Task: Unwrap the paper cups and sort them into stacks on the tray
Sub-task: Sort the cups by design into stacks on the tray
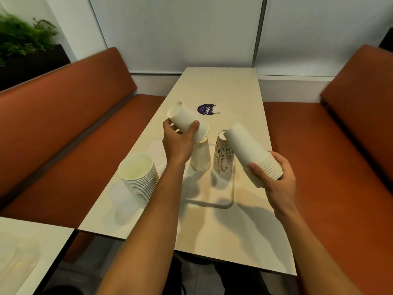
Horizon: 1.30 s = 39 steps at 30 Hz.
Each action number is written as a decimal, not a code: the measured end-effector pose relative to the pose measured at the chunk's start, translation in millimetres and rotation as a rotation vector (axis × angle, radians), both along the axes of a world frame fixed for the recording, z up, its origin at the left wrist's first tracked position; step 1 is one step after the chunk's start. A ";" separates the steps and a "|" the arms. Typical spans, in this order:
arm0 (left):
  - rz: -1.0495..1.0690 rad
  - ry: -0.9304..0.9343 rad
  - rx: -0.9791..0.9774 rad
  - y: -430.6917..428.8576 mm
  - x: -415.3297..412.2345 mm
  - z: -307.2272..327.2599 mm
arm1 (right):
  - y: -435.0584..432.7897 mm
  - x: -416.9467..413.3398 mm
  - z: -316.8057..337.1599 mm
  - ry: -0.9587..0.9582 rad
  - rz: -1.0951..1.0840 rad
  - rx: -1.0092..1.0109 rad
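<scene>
White paper cups in a tall stack point(138, 182) are stood mouth-up, leaning, near the worktop's point(212, 88) left edge. A plain white cup point(186, 121) is clasped in the left grip point(177, 143), fingers curled round it; its long axis is tilted, base up-left, mouth down-right. Just below it, 2 stacks are stood mouth-down on the clear tray point(225, 204): a short white stack point(201, 158) and a patterned stack point(223, 160). A slanted white stack point(251, 156) is gripped at its rims by the right grip point(278, 179), bases pointed up-left.
</scene>
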State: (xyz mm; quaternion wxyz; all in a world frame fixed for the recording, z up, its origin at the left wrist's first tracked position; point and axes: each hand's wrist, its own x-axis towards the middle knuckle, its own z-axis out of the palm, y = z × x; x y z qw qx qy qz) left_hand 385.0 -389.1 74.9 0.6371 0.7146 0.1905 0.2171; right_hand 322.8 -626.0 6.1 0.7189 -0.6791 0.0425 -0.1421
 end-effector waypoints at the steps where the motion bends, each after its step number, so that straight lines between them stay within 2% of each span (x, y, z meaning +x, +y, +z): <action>1: -0.005 0.033 0.058 -0.1 5.0 -4.3 | -0.1 0.8 0.0 -0.001 -0.002 -0.001; 8: -0.091 0.183 0.314 -10.8 27.0 -30.8 | 0.1 2.9 1.1 -0.003 0.011 -0.002; 16: -0.165 0.315 0.443 -12.4 32.9 -45.6 | 0.2 2.6 -1.5 0.000 0.038 0.003; 21: -0.163 0.271 0.294 -6.4 15.8 -38.5 | 3.6 2.1 -0.5 0.008 0.059 0.016; 24: -0.134 0.166 0.103 -5.2 -9.2 -34.4 | 6.2 2.1 -0.8 0.002 0.065 0.041; 30: -0.384 0.114 -0.329 -20.6 -44.9 -36.5 | 15.3 1.7 -1.1 0.026 0.137 0.027; 34: -0.582 0.101 -0.386 -29.5 -53.3 -38.5 | 21.6 0.6 3.2 0.048 0.181 -0.001; 39: -0.581 0.069 -0.424 -32.2 -56.5 -36.1 | 20.9 -0.9 7.5 0.064 0.222 -0.018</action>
